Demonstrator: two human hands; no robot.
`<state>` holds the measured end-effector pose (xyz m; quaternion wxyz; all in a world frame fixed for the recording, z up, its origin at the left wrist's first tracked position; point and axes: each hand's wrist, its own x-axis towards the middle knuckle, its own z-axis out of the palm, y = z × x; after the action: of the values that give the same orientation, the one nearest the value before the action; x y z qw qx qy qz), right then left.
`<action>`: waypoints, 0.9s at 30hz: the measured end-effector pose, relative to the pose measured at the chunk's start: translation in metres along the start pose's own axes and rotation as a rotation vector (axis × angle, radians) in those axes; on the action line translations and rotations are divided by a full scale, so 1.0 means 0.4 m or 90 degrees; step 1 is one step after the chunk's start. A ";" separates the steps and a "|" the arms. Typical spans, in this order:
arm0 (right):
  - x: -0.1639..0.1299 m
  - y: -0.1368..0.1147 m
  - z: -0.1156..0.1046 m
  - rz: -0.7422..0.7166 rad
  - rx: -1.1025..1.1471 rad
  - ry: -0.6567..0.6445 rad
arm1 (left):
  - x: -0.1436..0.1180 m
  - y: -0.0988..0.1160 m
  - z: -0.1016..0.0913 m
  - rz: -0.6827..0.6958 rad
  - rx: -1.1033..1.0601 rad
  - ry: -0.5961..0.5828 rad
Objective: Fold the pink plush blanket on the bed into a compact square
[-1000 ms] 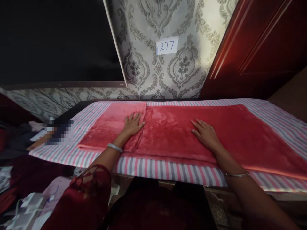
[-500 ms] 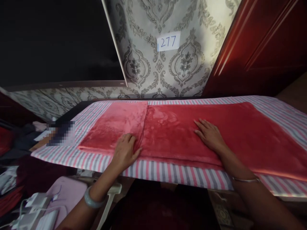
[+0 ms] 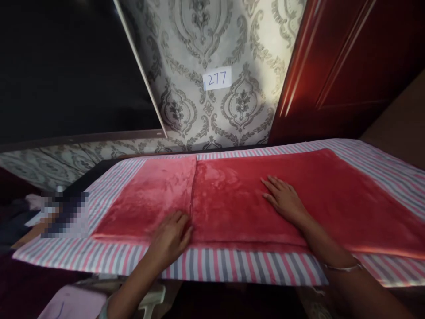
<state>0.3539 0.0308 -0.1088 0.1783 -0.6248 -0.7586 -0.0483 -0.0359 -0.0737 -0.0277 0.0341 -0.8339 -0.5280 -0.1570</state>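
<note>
A plush red blanket [image 3: 226,204] lies spread on a striped cloth [image 3: 226,261]. Its left end is folded over into a lighter pink flap [image 3: 156,181], whose edge runs from back to front. My left hand [image 3: 171,235] rests at the front of this flap beside the edge, fingers slightly bent and thumb apart, gripping nothing that I can see. On the red middle part, my right hand [image 3: 282,197] lies flat with its fingers stretched out. The blanket's right end reaches toward the right side of the view.
A large dark screen [image 3: 73,66] stands at the back left. Behind the table is a patterned wall [image 3: 179,106] with a paper marked 277 [image 3: 217,79]. A dark red wooden panel [image 3: 332,75] rises at the back right. Below the left front edge is a pink surface [image 3: 76,303].
The view has tilted, so the table sits lower in it. My left hand stays by the flap's edge, with its thumb nearer the fingers. My right hand still lies flat on the blanket.
</note>
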 end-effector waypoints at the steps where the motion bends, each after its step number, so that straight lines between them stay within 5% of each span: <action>1: 0.001 -0.002 0.000 0.000 0.001 -0.001 | 0.012 -0.008 -0.015 -0.005 -0.035 0.003; 4: 0.002 -0.006 0.001 0.003 0.004 0.006 | 0.098 -0.057 -0.059 -0.026 -0.095 0.033; 7: 0.003 -0.007 0.005 0.006 0.007 0.011 | 0.254 -0.134 -0.076 -0.067 -0.058 0.021; 10: 0.004 -0.006 0.011 -0.001 0.014 0.015 | 0.420 -0.201 -0.052 -0.140 0.023 -0.066; 13: 0.007 -0.006 0.017 -0.001 0.021 0.027 | 0.516 -0.221 0.006 -0.184 0.054 -0.061; 19: 0.017 -0.033 -0.018 0.028 0.040 -0.013 | 0.510 -0.197 0.128 -0.195 0.100 -0.096; 27: 0.036 -0.051 -0.105 0.045 0.128 -0.078 | 0.554 -0.243 0.151 -0.178 0.093 -0.087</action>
<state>0.3406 0.0275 -0.0618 0.1950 -0.6318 -0.7466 0.0728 -0.0217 0.1753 -0.0295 0.0361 -0.7562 -0.6502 -0.0643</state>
